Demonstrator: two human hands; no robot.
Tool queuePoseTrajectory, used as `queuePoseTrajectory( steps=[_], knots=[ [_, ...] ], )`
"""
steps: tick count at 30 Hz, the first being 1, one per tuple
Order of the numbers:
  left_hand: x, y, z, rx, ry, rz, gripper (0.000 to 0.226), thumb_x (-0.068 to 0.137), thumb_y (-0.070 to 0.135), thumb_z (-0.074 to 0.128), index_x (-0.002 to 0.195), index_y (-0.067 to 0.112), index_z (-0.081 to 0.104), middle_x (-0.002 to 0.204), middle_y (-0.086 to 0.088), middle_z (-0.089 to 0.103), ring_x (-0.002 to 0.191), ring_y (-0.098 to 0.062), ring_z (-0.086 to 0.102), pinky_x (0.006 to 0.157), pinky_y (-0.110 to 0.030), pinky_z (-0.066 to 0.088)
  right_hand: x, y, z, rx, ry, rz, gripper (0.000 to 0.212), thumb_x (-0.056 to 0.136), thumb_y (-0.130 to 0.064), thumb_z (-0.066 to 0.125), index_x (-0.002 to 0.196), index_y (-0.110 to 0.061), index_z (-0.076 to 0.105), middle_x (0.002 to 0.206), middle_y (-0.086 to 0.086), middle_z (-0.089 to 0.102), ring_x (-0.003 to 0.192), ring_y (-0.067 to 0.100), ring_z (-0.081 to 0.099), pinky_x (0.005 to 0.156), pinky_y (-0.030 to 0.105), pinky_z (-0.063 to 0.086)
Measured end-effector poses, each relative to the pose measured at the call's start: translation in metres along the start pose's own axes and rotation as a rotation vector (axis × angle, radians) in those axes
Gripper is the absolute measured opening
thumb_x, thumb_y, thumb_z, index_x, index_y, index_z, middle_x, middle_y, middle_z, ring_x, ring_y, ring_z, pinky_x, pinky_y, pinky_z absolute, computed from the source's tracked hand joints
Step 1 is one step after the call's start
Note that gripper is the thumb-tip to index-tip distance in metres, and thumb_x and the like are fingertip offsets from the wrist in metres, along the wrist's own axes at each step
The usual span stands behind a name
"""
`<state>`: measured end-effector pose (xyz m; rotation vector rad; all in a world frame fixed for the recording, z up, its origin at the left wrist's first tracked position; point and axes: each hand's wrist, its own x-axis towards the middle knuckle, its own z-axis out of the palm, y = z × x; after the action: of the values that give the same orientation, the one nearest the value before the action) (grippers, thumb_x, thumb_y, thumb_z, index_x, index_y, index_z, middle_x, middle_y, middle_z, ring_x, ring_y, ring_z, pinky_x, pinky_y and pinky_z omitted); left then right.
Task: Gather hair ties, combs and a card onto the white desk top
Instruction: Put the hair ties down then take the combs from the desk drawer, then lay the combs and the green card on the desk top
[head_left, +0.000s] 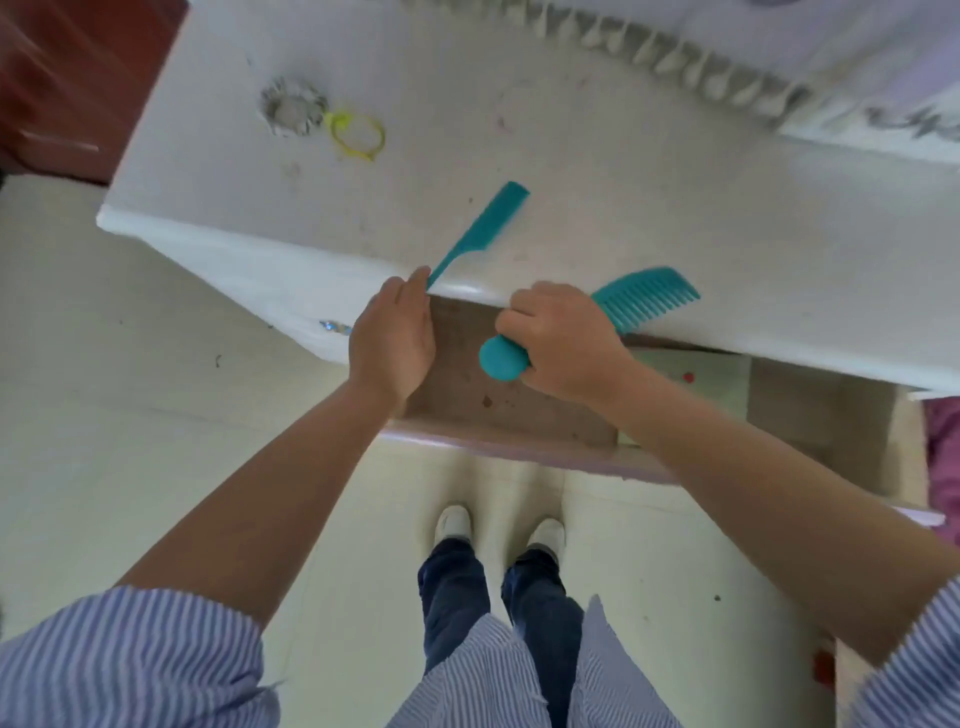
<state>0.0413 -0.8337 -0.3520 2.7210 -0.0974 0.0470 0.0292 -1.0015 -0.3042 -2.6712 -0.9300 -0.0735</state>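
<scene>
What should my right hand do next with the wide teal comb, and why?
Probably slide the wide comb further onto the white desk top and let go. The right hand grips its handle, which hangs past the desk edge over the open drawer, while only the teeth lie over the top. The tail comb already lies there.

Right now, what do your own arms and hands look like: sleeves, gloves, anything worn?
Both the left hand and the right hand are bare: no gloves, and no ring or watch shows. The forearms are uncovered. The left sleeve and right sleeve belong to a shirt with fine blue and white stripes, ending near the elbows.
</scene>
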Motion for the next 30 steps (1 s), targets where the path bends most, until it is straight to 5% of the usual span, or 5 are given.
queuePoseTrajectory(
  steps=[6, 10, 16, 23, 30],
  knots=[
    [0.042, 0.002, -0.002, 0.145, -0.062, 0.034, 0.045, 0.097, 0.012, 0.039, 0.141, 0.016, 0.032, 0.103, -0.015, 0.066, 0.086, -0.034, 0.065, 0.070, -0.039, 0.053, 0.029, 0.057, -0.014, -0.481, -0.138, -0.060, 0.030, 0.059, -0.016, 0.073, 0.089, -0.021, 0.071, 0.100, 0.013, 0.074, 0.074, 0.025, 0.070, 0.063, 0.025, 0.053],
    [0.066, 0.000, 0.006, 0.380, -0.202, 0.156, 0.050, 0.099, 0.017, 0.038, 0.146, 0.024, 0.020, 0.096, -0.007, 0.067, 0.080, -0.026, 0.066, 0.060, -0.028, 0.046, 0.046, 0.080, 0.007, -0.397, -0.463, 0.169, 0.035, 0.093, -0.006, 0.042, 0.128, -0.003, 0.042, 0.138, 0.026, 0.038, 0.109, 0.033, 0.050, 0.085, 0.043, 0.048],
    [0.095, -0.008, 0.020, 0.498, -0.230, 0.269, 0.049, 0.097, 0.022, 0.043, 0.141, 0.011, 0.025, 0.103, -0.010, 0.062, 0.089, -0.026, 0.062, 0.072, -0.035, 0.054, 0.062, 0.093, 0.042, -0.108, -0.202, 0.284, 0.036, 0.089, 0.001, 0.053, 0.125, 0.002, 0.052, 0.138, 0.039, 0.036, 0.120, 0.048, 0.047, 0.097, 0.053, 0.045],
    [0.090, -0.002, 0.008, 0.440, -0.235, 0.251, 0.040, 0.098, 0.027, 0.038, 0.136, 0.012, 0.036, 0.104, -0.009, 0.062, 0.085, -0.023, 0.061, 0.074, -0.033, 0.054, 0.063, 0.109, 0.052, -0.097, -0.272, 0.319, 0.052, 0.098, -0.012, 0.037, 0.142, -0.034, 0.021, 0.158, 0.003, 0.008, 0.142, 0.035, 0.011, 0.118, 0.051, 0.009],
    [0.048, 0.035, 0.014, 0.125, -0.048, 0.731, 0.026, 0.079, 0.011, 0.049, 0.085, 0.001, 0.072, 0.059, -0.011, 0.069, 0.046, -0.024, 0.065, 0.040, -0.023, 0.054, 0.001, 0.096, 0.032, 0.043, 0.006, 0.442, 0.050, 0.080, 0.014, 0.054, 0.128, 0.000, 0.050, 0.144, 0.034, 0.032, 0.119, 0.044, 0.051, 0.098, 0.051, 0.047]
  ],
)
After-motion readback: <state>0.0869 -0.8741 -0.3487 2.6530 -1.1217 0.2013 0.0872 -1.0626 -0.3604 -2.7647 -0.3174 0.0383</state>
